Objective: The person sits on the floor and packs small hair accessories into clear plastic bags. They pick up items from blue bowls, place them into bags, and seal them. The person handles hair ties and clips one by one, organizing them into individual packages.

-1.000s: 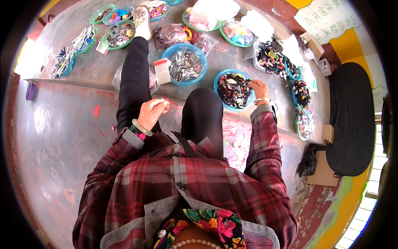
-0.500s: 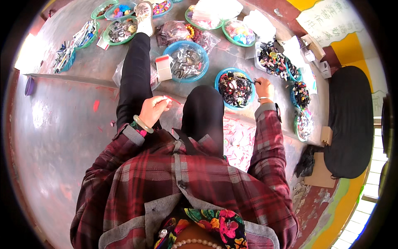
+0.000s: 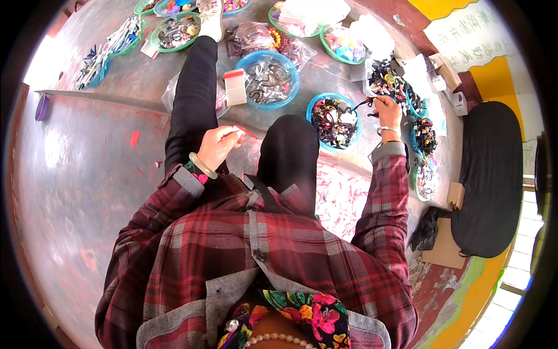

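Note:
I sit on the floor with my legs in black trousers stretched forward. My right hand [image 3: 388, 110] is raised beside a blue bowl [image 3: 334, 121] of dark hair ties and pinches a thin black hair band [image 3: 365, 104]. My left hand [image 3: 220, 144], with a pale green bangle on the wrist, rests over my left thigh and pinches a small clear bag with a red strip [image 3: 245, 132]. A second blue bowl [image 3: 269, 79] of dark metal pieces lies between my legs, farther out.
Several green and blue bowls of beads and trinkets ring the floor ahead, such as one at the far left [image 3: 176, 32]. A white packet [image 3: 235, 87] leans on the middle bowl. A black cushion [image 3: 488, 174] and cardboard lie at right. A patterned mat [image 3: 343, 195] is under my right leg.
My right hand has lifted from the blue bowl of hair ties, drawing a black band up and to the right. My left hand has stayed over my thigh.

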